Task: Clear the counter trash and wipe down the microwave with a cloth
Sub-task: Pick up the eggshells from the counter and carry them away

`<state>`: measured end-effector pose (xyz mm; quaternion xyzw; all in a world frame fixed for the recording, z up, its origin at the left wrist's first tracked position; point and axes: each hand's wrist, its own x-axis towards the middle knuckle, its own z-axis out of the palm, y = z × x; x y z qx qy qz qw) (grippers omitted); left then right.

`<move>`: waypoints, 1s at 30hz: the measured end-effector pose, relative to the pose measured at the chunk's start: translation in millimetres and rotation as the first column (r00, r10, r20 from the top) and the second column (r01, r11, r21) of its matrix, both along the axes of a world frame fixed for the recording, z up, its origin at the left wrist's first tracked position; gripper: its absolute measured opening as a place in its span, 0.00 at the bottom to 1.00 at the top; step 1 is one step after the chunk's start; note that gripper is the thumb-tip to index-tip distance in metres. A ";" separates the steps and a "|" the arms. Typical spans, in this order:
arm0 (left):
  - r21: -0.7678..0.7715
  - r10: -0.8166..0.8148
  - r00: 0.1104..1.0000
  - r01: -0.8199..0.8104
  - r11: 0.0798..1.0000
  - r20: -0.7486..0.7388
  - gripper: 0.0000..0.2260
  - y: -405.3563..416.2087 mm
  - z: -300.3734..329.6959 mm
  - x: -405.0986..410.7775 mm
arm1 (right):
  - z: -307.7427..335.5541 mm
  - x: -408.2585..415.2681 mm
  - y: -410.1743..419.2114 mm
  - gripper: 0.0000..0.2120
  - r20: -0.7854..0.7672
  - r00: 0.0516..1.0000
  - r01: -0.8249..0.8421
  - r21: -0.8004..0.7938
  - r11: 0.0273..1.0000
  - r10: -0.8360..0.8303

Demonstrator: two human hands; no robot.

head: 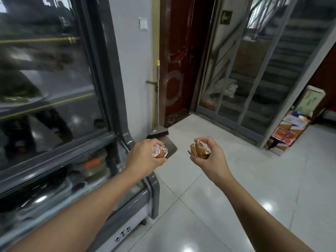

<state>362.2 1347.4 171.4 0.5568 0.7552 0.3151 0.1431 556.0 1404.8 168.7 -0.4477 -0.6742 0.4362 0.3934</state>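
Filling the whole left side of the frame, a grey glass-fronted display cabinet (101,110) is showing blurred dishes behind its panes, and the pale tiled floor (227,188) is spreading across the lower right, catching the ceiling lights. At upper centre a dark red door (177,60) is standing beside a glass partition (258,66) with stairs behind it, and stacked cartons (289,130) are sitting at the right edge. A broom (157,99) is leaning upright against the white wall, with a dustpan (170,145) on the floor just below it. Both bare forearms are reaching in from the bottom corners. The left hand (147,155), left of centre, is clenching its grip around a cluster of brown eggshells (161,151), right in front of the dustpan. The right hand (209,155), just right of centre, is grasping a second stack of broken shells (200,149), fingers curled over the top, held above the floor.
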 end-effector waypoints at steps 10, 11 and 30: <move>-0.061 0.170 0.985 -0.168 0.984 0.024 0.18 150.5 -4.1 28.0 | 3.0 18.7 179.4 0.19 0.044 0.988 -0.147 -0.006 0.989 0.147; -0.068 0.177 0.984 -0.175 0.982 0.024 0.18 163.0 -6.8 26.2 | -0.5 16.1 193.8 0.19 0.044 0.986 -0.160 -0.016 0.987 0.161; -0.096 0.367 0.924 -0.358 0.929 0.110 0.17 411.0 -80.9 -120.9 | -59.4 -159.5 470.1 0.20 0.135 0.916 -0.368 -0.091 0.925 0.377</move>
